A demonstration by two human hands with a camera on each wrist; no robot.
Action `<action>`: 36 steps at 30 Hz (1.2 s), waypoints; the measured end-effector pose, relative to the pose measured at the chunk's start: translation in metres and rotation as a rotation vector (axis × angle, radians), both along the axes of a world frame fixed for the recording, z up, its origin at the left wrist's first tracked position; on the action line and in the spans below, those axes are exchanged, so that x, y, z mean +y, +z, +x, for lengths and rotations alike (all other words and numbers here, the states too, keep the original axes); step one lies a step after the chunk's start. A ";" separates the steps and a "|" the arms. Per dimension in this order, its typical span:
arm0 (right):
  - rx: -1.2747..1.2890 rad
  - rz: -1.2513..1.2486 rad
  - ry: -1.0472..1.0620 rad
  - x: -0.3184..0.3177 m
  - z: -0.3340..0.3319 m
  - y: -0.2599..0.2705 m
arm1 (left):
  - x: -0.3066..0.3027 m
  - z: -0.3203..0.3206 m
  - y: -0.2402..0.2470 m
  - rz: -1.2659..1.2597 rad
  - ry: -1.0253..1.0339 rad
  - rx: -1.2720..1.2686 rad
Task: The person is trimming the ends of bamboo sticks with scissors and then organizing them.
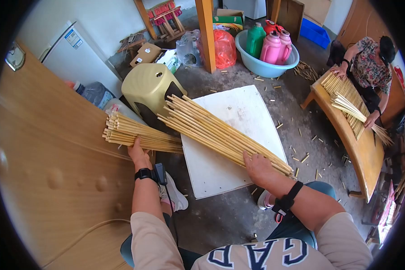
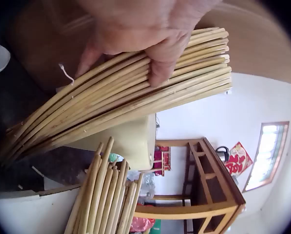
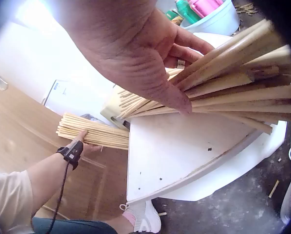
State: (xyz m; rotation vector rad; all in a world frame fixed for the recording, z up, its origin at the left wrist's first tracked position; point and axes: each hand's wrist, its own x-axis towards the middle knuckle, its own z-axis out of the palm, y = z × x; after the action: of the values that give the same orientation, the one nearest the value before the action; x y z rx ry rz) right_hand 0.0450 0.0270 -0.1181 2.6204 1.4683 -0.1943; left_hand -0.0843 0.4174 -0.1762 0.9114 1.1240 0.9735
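My left hand (image 1: 140, 153) grips a bundle of thin, straw-coloured sticks (image 1: 135, 136) beside the wooden door. In the left wrist view, its thumb (image 2: 161, 70) lies across the sticks, whose cut ends line up on the right. A second, longer bundle of sticks (image 1: 220, 131) lies slantwise over a white board (image 1: 238, 105). Toward the near right end of it, my right hand (image 1: 260, 168) holds the sticks. Seen from the right wrist, the thumb (image 3: 177, 100) is on the near side and the ringed fingers reach over the far side; the thick ends fan out.
A beige plastic stool (image 1: 148, 85) stands behind the board, touching distance from the sticks. Beyond are a blue basin (image 1: 263, 69) with flasks and a wooden post (image 1: 207, 36). At right, another person (image 1: 369, 63) handles sticks on a wooden bench (image 1: 364, 157). Cut stick pieces litter the floor.
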 end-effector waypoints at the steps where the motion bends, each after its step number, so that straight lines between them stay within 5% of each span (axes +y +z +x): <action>1: 0.010 -0.015 -0.012 0.000 -0.001 0.001 | 0.001 0.004 0.002 0.064 -0.020 -0.021; 8: 0.060 0.026 -0.017 0.001 0.000 0.005 | 0.033 0.032 0.042 0.226 0.036 -0.113; 14: 0.095 0.020 -0.022 0.000 0.000 0.006 | 0.063 0.055 0.037 0.332 0.162 -0.287; 29: 0.127 -0.030 -0.022 0.006 -0.001 0.014 | 0.094 0.077 -0.014 0.255 0.130 -0.067; 36: 0.116 0.007 -0.010 0.004 0.000 0.010 | 0.079 0.078 -0.002 0.363 0.140 -0.243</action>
State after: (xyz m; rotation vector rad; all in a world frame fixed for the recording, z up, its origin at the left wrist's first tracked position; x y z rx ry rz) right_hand 0.0447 0.0309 -0.1079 2.6631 1.4937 -0.3485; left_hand -0.0059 0.4960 -0.1779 0.9794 0.8254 1.3948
